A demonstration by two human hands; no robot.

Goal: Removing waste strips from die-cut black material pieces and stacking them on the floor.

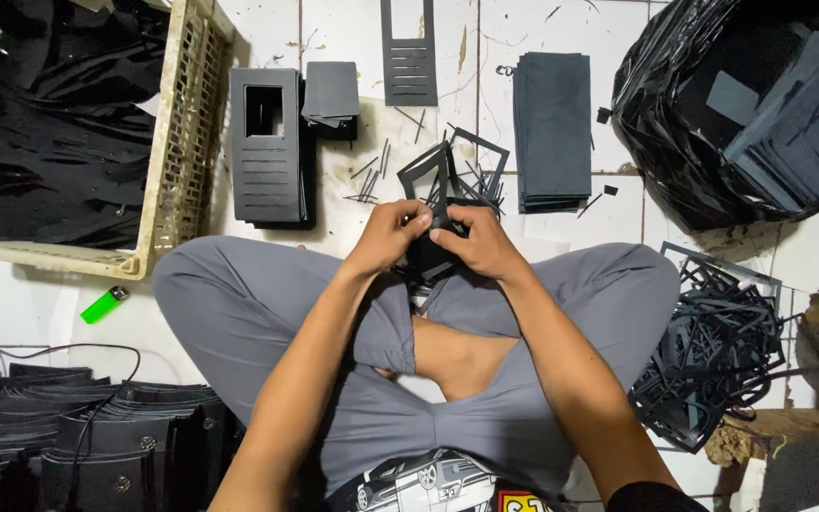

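I sit cross-legged on a white tiled floor. My left hand (389, 232) and my right hand (481, 239) meet over my knees and both grip a black die-cut sheet (431, 254). A thin black frame piece (426, 173) sticks up from behind my fingers. Just beyond my hands lie loose black strips and frame offcuts (481, 161) on the floor.
A cream plastic crate (182, 142) of black sheets stands at far left. Stacks of black cut panels (269, 142), small black cards (332, 93) and plain black sheets (552, 128) lie ahead. A black plastic bag (713, 142) sits far right, an offcut pile (713, 351) at right, a green lighter (104, 304) at left.
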